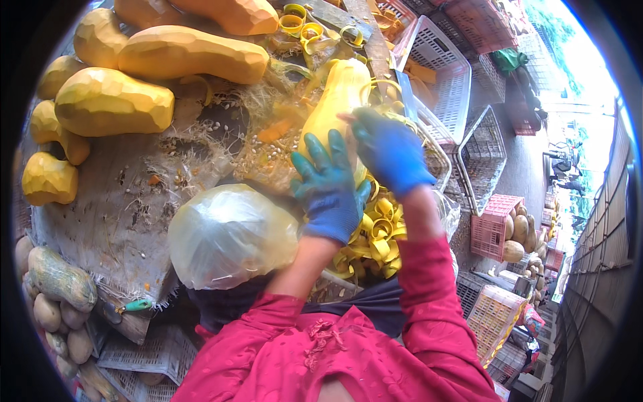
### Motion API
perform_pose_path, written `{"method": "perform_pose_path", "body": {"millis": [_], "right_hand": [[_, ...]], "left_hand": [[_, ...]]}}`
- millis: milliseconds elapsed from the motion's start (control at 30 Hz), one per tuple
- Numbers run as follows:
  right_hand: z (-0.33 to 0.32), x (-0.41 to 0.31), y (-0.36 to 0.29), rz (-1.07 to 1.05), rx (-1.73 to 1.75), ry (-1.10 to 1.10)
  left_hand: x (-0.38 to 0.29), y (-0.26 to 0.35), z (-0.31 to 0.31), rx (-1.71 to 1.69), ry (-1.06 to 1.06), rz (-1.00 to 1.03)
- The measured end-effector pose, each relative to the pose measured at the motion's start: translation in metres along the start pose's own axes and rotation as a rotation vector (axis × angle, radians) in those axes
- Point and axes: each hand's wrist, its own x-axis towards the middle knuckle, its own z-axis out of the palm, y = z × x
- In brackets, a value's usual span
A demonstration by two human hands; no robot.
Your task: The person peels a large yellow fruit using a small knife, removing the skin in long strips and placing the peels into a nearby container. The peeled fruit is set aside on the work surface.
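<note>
A partly peeled butternut-type squash (329,100) lies lengthwise before me, its pale yellow flesh bared. My left hand (329,183), in a blue and green coated work glove, rests on its near end with fingers spread, holding it. My right hand (389,145), gloved alike, is curled at the squash's right side and blurred by motion. From its fingers pokes a reddish tip of a small tool (345,117); the rest is hidden. Curled yellow peel strips (382,231) are heaped below my hands. A bulging clear plastic bag (231,236) sits left of my left wrist.
Peeled squashes (193,54) line the far left of the worktable (108,201), strewn with seeds and fibre. A green-handled tool (135,305) lies at its near edge, by unpeeled squashes (63,279). Plastic crates (442,75) stand to the right; a pink crate (495,226) is farther off.
</note>
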Motion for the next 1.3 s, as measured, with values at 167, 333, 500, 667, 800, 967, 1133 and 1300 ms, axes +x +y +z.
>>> {"method": "perform_pose_path", "body": {"millis": [167, 333, 500, 667, 800, 967, 1133, 1300], "right_hand": [[-0.010, 0.040, 0.051, 0.269, 0.083, 0.259], [0.038, 0.101, 0.052, 0.229, 0.008, 0.142], [0.025, 0.023, 0.038, 0.071, -0.029, 0.009], [-0.024, 0.013, 0.055, 0.116, 0.071, 0.135], [0.012, 0.086, 0.043, 0.168, 0.021, 0.167], [0.040, 0.043, 0.034, 0.160, -0.002, 0.039], [0.000, -0.039, 0.029, 0.025, 0.152, 0.160], [-0.006, 0.038, 0.028, 0.258, 0.085, 0.284]], "left_hand": [[0.002, -0.003, 0.003, -0.038, 0.011, -0.032], [0.003, 0.000, 0.004, -0.037, 0.026, -0.044], [0.005, -0.006, 0.002, -0.071, 0.016, -0.021], [0.004, -0.010, 0.003, -0.107, 0.064, 0.029], [0.004, -0.006, 0.004, -0.085, 0.037, -0.007], [0.005, -0.008, 0.005, -0.052, 0.036, -0.005], [0.006, -0.008, 0.006, -0.055, 0.032, 0.006], [0.003, 0.004, 0.008, 0.009, 0.049, -0.036]]}}
